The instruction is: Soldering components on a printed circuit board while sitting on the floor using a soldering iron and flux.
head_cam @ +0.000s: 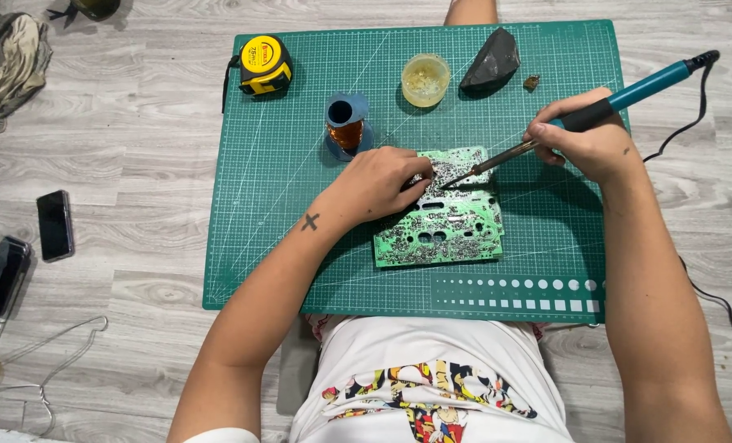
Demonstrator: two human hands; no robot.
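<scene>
While seen from the head camera: green cutting mat (284,205) flat on a grey wood floor (136,164), long side running left to right.

Near mat centre, green circuit board (440,230), solder side up, long axis roughly left to right and slightly tilted, upper part reaching up and right under the iron tip.

Left hand (378,184) pressed on the board's upper left, fingers (415,184) curled together and down onto it, wrist coming in from lower left.

Right hand (587,139) wrapped round the soldering iron (579,119) in a pen grip, fingers clamped tight on the black collar. Iron's long axis slanted: teal handle up and to the right, past the mat's right edge, metal tip down and to the left, touching the board just beside the left fingertips. Black cord (702,107) off the handle end, down along the mat's right side.

Along the mat's far edge, left to right: yellow tape measure (263,61); solder spool (348,123), blue flanges and coppery core, just above the left hand; round flux tub (425,79), open, yellowish; dark grey wedge-shaped lump (491,61); small brown bit (531,82) beside it.

Off the mat on the left: crumpled cloth (9,61), black phone (55,225) lying face up, wire hanger (46,361).
</scene>
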